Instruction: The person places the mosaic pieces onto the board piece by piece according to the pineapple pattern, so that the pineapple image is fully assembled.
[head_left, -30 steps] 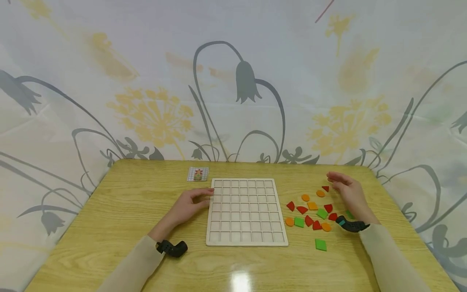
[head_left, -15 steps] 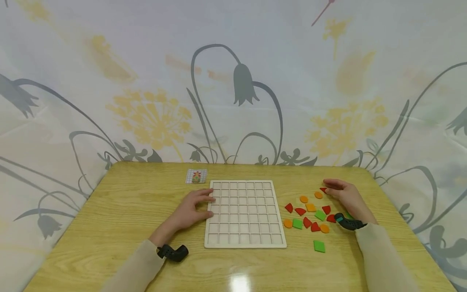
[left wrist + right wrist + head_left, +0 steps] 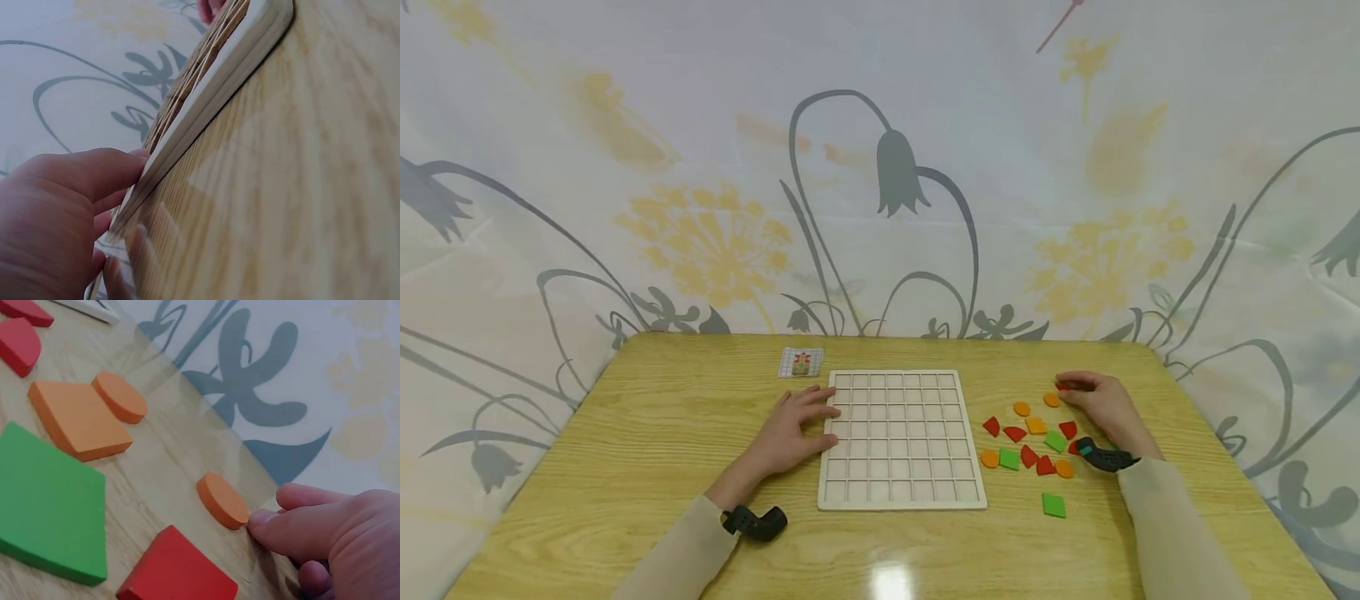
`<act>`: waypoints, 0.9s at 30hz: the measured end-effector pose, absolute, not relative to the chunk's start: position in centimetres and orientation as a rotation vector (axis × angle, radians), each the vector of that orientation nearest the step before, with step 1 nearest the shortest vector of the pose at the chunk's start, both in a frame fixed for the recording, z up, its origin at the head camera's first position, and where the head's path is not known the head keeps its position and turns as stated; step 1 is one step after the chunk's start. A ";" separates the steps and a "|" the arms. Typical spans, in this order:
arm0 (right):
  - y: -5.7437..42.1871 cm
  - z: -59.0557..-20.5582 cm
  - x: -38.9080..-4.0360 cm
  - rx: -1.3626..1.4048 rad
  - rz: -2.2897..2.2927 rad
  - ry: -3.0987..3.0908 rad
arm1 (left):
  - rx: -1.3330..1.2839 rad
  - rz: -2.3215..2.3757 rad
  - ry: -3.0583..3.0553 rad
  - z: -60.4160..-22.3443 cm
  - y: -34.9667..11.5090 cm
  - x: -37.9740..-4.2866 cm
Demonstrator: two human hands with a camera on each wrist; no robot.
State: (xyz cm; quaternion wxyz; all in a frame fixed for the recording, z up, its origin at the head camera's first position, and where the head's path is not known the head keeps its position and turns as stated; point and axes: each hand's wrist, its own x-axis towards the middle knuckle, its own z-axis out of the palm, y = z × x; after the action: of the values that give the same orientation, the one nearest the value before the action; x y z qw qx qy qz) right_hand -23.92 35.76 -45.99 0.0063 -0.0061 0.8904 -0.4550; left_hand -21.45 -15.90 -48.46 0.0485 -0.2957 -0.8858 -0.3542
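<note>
A white grid board lies flat on the table. My left hand rests at its left edge, fingers spread and loosely bent; the thumb touches the side of the board in the left wrist view. On the right, my right hand has thumb and forefinger around a small red triangle, which the fingers hide in the right wrist view. An orange disc lies right beside the thumb tip there. Nearby are a red quarter-circle piece, a green square and an orange square.
Several more red, orange and green flat pieces lie between the board and my right hand, with one green square closer to me. A small picture card lies behind the board's left corner. A patterned cloth hangs along the table's back edge.
My right hand has come down and its fingers have closed around the red triangle. My left fingers have spread a little along the board's edge.
</note>
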 end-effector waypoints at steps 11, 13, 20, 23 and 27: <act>35.4 -46.1 -25.1 -0.044 -1.184 3.007 | -0.917 -1.070 -2.689 -48.2 -15.9 -21.1; 35.3 -45.9 -25.1 -0.047 -1.182 3.011 | -0.926 -1.061 -2.690 -48.1 -15.9 -21.2; 32.8 -45.2 -25.4 -0.141 -1.303 2.974 | -0.920 -1.060 -2.706 -47.9 -15.8 -21.2; 30.5 -44.8 -25.5 -0.218 -1.327 2.962 | -0.913 -1.064 -2.713 -47.9 -15.9 -21.2; 26.7 -44.8 -25.6 -0.375 -1.351 2.927 | -0.915 -1.067 -2.710 -48.2 -15.9 -21.3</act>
State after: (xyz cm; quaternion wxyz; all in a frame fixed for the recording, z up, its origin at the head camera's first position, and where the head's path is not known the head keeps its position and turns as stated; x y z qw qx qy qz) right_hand -25.56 26.66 -44.79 -0.0521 -0.1155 0.9007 -0.4156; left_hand -21.32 -15.89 -48.19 0.0442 -0.2995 -0.8868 -0.3491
